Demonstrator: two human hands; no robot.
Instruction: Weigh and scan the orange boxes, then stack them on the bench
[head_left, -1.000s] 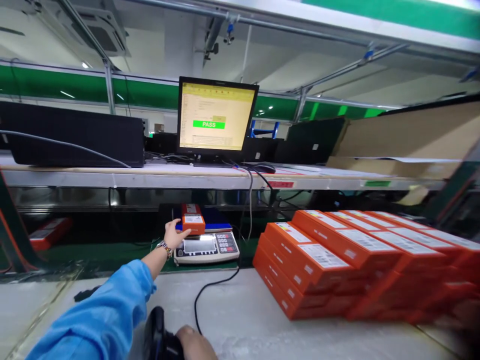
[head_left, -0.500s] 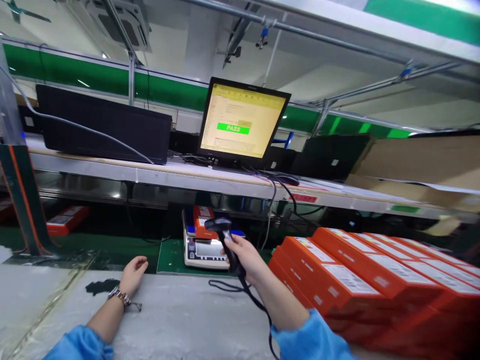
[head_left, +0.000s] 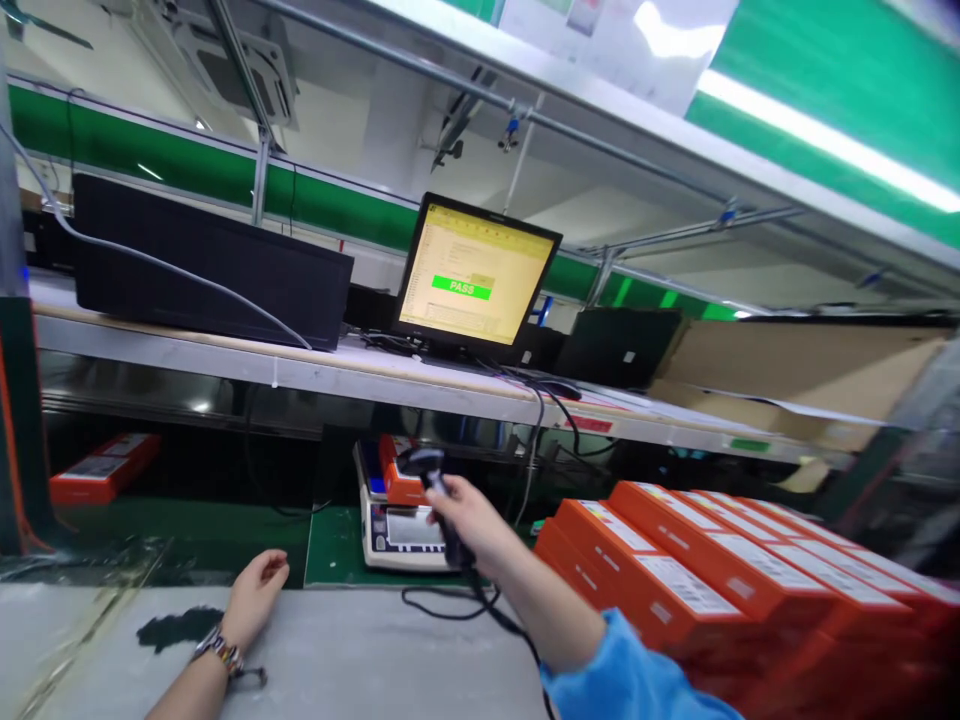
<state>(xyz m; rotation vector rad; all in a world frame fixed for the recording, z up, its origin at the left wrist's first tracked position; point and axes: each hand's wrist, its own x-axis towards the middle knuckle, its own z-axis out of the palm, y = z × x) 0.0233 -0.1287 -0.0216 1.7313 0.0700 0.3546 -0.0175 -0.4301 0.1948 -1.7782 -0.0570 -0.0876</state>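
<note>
My right hand grips a black handheld barcode scanner, its head pointing left and away from me. A cable trails from the scanner's handle down over the grey worktop. Just beyond the scanner, an orange box lies on a weighing scale; the scanner and my hand partly hide both. My left hand rests low over the worktop's far edge, fingers loosely curled and holding nothing, a bracelet-like watch on its wrist. On the shelf above, a monitor shows a green PASS bar.
Stacked orange boxes with white labels fill the right side. Another orange box lies at the far left on a green surface. A metal-edged shelf crosses above the scale, carrying a black panel and cables. An open cardboard box stands at the right.
The view has shifted, so the monitor, scale and boxes sit lower in the picture. My right hand keeps hold of the scanner near the scale; my left hand stays loosely curled.
</note>
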